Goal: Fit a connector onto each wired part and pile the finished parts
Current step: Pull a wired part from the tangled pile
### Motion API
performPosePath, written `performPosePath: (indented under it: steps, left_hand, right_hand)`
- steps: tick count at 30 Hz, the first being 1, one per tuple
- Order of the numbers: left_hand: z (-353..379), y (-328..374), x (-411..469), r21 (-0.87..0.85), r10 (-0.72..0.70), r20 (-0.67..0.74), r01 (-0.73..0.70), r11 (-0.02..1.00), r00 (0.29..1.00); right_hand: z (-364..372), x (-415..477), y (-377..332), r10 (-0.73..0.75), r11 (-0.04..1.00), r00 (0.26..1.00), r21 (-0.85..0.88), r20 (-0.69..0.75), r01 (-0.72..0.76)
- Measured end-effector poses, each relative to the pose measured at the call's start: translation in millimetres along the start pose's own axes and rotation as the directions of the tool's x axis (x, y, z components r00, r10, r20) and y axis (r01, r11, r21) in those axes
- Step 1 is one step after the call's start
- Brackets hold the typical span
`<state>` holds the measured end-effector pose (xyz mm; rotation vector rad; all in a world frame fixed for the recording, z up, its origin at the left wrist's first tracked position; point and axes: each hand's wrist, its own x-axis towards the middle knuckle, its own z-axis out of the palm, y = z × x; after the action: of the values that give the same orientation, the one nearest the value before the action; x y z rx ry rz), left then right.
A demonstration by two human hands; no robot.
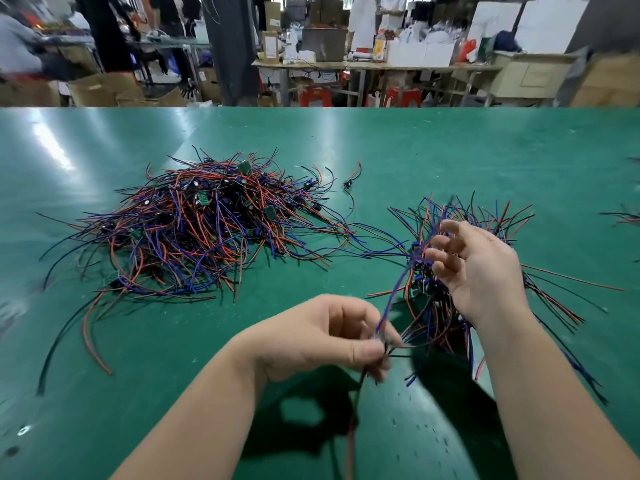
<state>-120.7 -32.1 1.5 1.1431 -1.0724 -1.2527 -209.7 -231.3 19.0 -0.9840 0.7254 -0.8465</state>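
A big heap of wired parts [207, 223], small green boards with red, blue and black leads, lies on the green table [450, 150] at the left. A smaller pile of wired parts [450, 216] lies at the right. My left hand [332, 341] pinches the lower end of a blue and red wire pair [398, 289] between thumb and fingers; black and red leads hang below it. My right hand [478, 268] hovers over the smaller pile with fingers curled and apart, touching the upper end of that wire pair near a small dark part.
One stray wired part [351, 181] lies between the two piles at the back. More wires [623, 216] show at the right edge. Beyond the table's far edge are cluttered workbenches, cardboard boxes, red stools and people at the far left.
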Motion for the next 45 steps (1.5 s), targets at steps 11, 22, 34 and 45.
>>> performPosePath:
  steps: [11, 22, 34, 45]
  left_hand:
    - [-2, 4, 16, -0.190, 0.272, -0.679, -0.521, 0.832, 0.682]
    - [7, -10, 19, 0.814, 0.730, -0.422, -0.131, 0.566, 0.537]
    - [10, -7, 22, 0.039, 0.078, -0.654, -0.069, 0.997, 0.753]
    - [12, -12, 21, 0.161, -0.105, -0.518, 0.217, 0.963, 0.849]
  right_hand:
    - [19, -31, 27, 0.255, 0.962, 0.613, -0.258, 0.748, -0.085]
    - [29, -33, 27, 0.155, 0.986, 0.820, -0.038, 0.552, -0.161]
    - [26, -31, 35, 0.040, 0.920, 0.856, -0.353, 0.516, 0.171]
    - [1, -9, 4, 0.180, 0.984, 0.978, -0.031, 0.105, -0.178]
